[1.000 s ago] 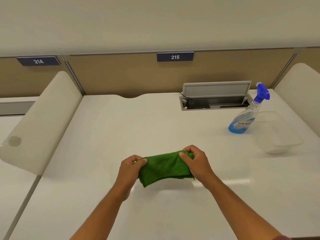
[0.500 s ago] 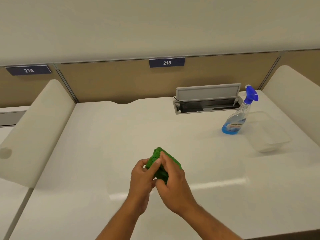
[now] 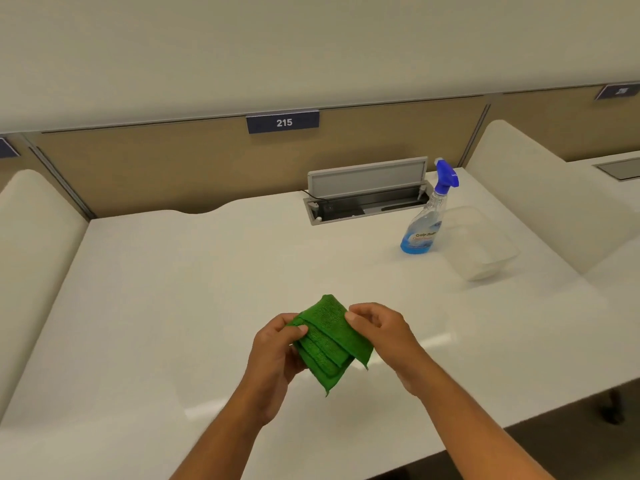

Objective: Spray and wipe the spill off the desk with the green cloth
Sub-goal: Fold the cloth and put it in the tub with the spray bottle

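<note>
A green cloth (image 3: 329,344), folded into a thick pad of layers, is held above the white desk (image 3: 173,306) near its front middle. My left hand (image 3: 277,351) grips the cloth's left edge with thumb on top. My right hand (image 3: 381,330) pinches its upper right edge. A clear spray bottle (image 3: 424,223) with blue liquid and a blue trigger head stands upright at the back right of the desk, well away from both hands. No spill is discernible on the glossy surface.
A clear plastic tub (image 3: 481,244) sits just right of the bottle. An open grey cable hatch (image 3: 367,192) lies at the back of the desk. Padded white dividers (image 3: 540,188) flank both sides. A tan panel with sign 215 (image 3: 283,122) closes the back.
The cloth went from spread between both hands, to bunched in a wad, to a folded pad now. The view has shifted to the right.
</note>
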`<action>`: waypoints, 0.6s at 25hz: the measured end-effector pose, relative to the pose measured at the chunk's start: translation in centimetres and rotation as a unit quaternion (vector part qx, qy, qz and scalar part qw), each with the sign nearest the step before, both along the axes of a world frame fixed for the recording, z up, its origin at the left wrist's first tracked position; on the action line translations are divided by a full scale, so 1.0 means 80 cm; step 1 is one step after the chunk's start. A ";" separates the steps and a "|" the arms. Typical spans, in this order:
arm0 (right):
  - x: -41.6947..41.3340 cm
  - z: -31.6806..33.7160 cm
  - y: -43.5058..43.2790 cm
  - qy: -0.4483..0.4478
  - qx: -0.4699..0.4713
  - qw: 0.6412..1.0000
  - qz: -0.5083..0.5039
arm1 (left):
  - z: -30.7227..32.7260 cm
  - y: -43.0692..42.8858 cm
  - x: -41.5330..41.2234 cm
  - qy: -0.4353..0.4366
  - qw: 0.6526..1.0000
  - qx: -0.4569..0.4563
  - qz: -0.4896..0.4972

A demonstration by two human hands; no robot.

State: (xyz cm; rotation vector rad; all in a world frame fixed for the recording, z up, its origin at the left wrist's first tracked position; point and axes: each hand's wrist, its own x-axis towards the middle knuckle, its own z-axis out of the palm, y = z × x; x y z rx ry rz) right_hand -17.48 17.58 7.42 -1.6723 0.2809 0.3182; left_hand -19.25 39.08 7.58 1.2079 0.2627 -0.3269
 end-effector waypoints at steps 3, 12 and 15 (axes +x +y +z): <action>-0.009 -0.025 -0.027 0.070 0.209 0.975 0.022 | -0.002 -0.029 0.015 0.012 1.000 -0.023 -0.003; 0.039 -0.026 -0.175 0.033 0.295 0.935 -0.193 | -0.021 -0.208 0.091 -0.022 0.988 0.136 -0.075; 0.077 -0.019 -0.257 -0.002 0.202 0.952 -0.229 | -0.027 -0.270 0.125 -0.052 0.965 0.230 -0.118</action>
